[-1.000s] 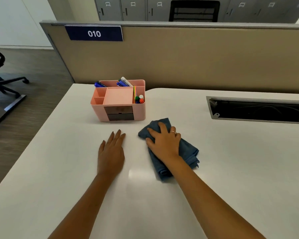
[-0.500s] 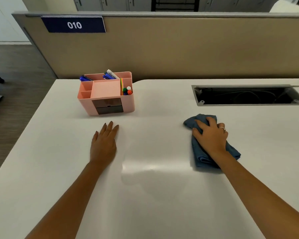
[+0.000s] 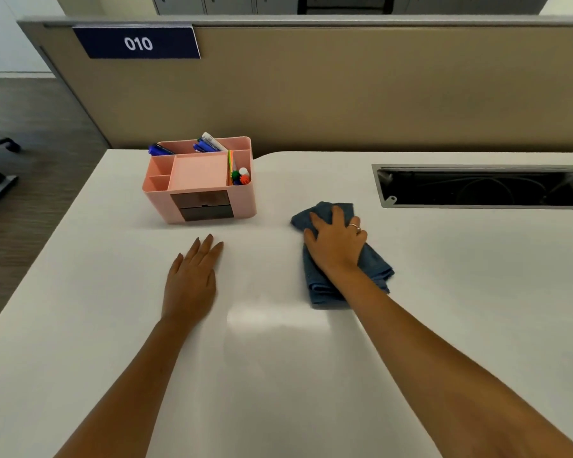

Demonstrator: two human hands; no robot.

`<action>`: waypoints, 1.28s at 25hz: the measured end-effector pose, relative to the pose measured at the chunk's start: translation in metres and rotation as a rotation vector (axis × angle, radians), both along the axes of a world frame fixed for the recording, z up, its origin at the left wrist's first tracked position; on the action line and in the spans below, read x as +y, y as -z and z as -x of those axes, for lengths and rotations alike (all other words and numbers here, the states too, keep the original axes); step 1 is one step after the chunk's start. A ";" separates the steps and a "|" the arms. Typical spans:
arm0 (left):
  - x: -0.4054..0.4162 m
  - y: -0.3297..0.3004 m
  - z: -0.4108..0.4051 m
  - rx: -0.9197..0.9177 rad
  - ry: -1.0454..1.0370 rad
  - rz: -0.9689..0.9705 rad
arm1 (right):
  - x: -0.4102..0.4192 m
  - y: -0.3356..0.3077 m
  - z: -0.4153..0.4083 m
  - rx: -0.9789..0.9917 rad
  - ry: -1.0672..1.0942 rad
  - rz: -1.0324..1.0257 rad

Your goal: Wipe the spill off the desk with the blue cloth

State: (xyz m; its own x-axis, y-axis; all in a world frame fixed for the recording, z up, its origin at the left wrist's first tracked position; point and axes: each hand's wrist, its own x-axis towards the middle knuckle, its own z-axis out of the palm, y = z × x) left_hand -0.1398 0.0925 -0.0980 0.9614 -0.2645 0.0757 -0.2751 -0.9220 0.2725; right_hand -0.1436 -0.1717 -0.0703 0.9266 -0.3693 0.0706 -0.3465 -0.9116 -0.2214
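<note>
A folded blue cloth (image 3: 376, 269) lies on the white desk (image 3: 460, 292), right of centre. My right hand (image 3: 336, 242) presses flat on top of it, fingers spread over its far end, a ring on one finger. My left hand (image 3: 192, 276) rests palm down on the bare desk to the left, fingers together and pointing away from me, holding nothing. I cannot make out any spill on the desk; only a pale glossy reflection shows between my arms.
A pink desk organiser (image 3: 201, 180) with pens and small coloured items stands just beyond my left hand. An open cable slot (image 3: 483, 186) is cut into the desk at the far right. A beige partition (image 3: 344, 87) with a "010" sign closes the back. The desk's left edge drops to the floor.
My right hand slid the cloth to the right across the desk, then back left toward the organiser. My left hand stayed flat in place.
</note>
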 end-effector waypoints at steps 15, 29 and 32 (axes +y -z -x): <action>0.018 0.000 -0.019 0.003 0.086 0.019 | -0.105 0.006 0.065 -0.086 0.390 0.003; 0.019 -0.005 -0.016 0.000 0.114 0.068 | 0.045 0.007 0.049 -0.061 -0.027 0.030; 0.020 -0.006 -0.014 -0.006 0.121 0.081 | -0.038 0.007 0.069 -0.088 0.251 0.069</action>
State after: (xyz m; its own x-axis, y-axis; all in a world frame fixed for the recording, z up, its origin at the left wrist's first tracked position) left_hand -0.1256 0.1125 -0.0922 0.9223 -0.3710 0.1077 -0.3848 -0.8570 0.3429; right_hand -0.2126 -0.2095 -0.0768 0.7956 -0.5785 0.1799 -0.5460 -0.8133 -0.2008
